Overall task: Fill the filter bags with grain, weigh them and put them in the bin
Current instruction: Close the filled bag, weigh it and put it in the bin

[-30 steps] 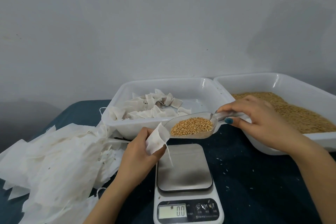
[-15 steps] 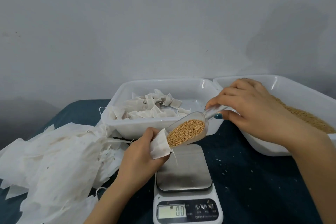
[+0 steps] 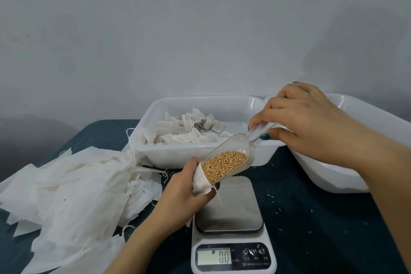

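My left hand (image 3: pixel 184 187) grips a small white filter bag (image 3: pixel 201 181) above the scale's left edge, its mouth facing up and right. My right hand (image 3: pixel 307 124) pinches the handle of a clear plastic scoop (image 3: pixel 231 158) that tilts steeply down to the left. Golden grain (image 3: pixel 224 165) lies in the scoop's lower end, right at the bag's mouth. The digital scale (image 3: pixel 231 227) stands below with a bare steel plate and reads 0.0. Behind it a white bin (image 3: pixel 169 153) holds several filled bags (image 3: pixel 191 131).
A heap of flat unfilled filter bags (image 3: pixel 73 193) covers the dark blue table (image 3: pixel 322 229) at the left. A second white tub (image 3: pixel 333 173) stands at the right, mostly hidden by my right arm. Loose grains dot the cloth near the scale.
My right hand has risen and tipped the scoop from level to steeply slanted. The grain has slid to the scoop's front and reached the bag's mouth. My left hand has barely moved.
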Demonstrator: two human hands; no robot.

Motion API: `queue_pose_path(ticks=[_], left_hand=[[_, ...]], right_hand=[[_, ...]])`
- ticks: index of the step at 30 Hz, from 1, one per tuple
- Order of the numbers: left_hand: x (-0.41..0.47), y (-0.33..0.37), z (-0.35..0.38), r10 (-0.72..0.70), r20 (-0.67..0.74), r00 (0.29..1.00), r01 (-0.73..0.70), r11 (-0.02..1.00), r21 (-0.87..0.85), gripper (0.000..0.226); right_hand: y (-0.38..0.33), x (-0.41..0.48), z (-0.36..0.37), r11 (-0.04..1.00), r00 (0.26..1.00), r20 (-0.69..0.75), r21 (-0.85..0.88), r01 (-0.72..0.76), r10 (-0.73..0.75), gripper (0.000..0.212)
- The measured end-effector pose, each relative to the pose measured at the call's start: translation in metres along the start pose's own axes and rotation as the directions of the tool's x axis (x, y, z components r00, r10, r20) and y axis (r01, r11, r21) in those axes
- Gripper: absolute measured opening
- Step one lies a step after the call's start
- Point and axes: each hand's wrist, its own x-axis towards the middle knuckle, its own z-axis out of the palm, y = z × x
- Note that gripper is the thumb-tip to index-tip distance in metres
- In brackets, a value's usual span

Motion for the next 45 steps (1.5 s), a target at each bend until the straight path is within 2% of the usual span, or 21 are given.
queue_pose_path(ticks=[3, 9, 15, 22, 26, 30, 33, 37, 39, 43, 45], left_hand=[[0.0, 0.0, 0.0, -0.009, 0.005, 1.0, 0.01, 0.999, -0.031, 0.034], [0.0, 0.0, 0.0, 0.008, 0.014, 1.0, -0.007, 0.998, -0.065, 0.031], [0.0, 0.001, 0.0, 0.027, -0.01, 1.0, -0.027, 0.995, -0.094, 0.03], [0.001, 0.005, -0.004, 0.057, -0.065, 0.996, -0.067, 0.982, -0.179, 0.024], [0.001, 0.006, -0.005, 0.068, -0.106, 0.992, -0.093, 0.963, -0.252, 0.025], [0.001, 0.01, -0.005, 0.054, -0.128, 0.99, -0.087, 0.959, -0.269, 0.019], [0.001, 0.012, -0.005, 0.045, -0.132, 0.99, -0.084, 0.949, -0.304, 0.018], [0.001, 0.013, -0.007, 0.041, -0.118, 0.992, -0.073, 0.956, -0.283, 0.025], [0.0, 0.014, -0.009, 0.035, -0.107, 0.994, -0.067, 0.947, -0.313, 0.027], [0.001, 0.014, -0.01, 0.032, -0.11, 0.993, -0.067, 0.944, -0.324, 0.027], [0.001, 0.015, -0.011, 0.025, -0.128, 0.991, -0.063, 0.953, -0.297, 0.029]], right_hand=[[0.001, 0.0, -0.003, 1.0, 1.0, 0.005, -0.027, -0.013, 0.013, 0.045], [0.002, -0.002, -0.004, 1.0, 1.0, -0.012, -0.029, -0.008, 0.008, 0.037], [0.009, -0.004, 0.002, 0.999, 0.999, -0.029, 0.025, -0.026, 0.027, 0.038], [0.016, -0.021, 0.032, 0.951, 0.99, -0.07, 0.295, -0.093, 0.119, 0.028], [0.007, -0.039, 0.056, 0.835, 0.973, -0.055, 0.526, -0.164, 0.226, 0.026], [-0.005, -0.049, 0.077, 0.704, 0.94, -0.053, 0.677, -0.214, 0.337, 0.038], [-0.014, -0.052, 0.09, 0.613, 0.902, -0.038, 0.745, -0.262, 0.431, 0.047], [-0.022, -0.055, 0.099, 0.557, 0.82, -0.074, 0.768, -0.316, 0.567, 0.037], [-0.015, -0.055, 0.098, 0.539, 0.763, -0.089, 0.76, -0.364, 0.64, 0.041], [0.018, -0.057, 0.09, 0.563, 0.624, -0.136, 0.606, -0.562, 0.769, 0.041], [0.039, -0.058, 0.087, 0.557, 0.584, -0.131, 0.519, -0.648, 0.801, 0.04]])
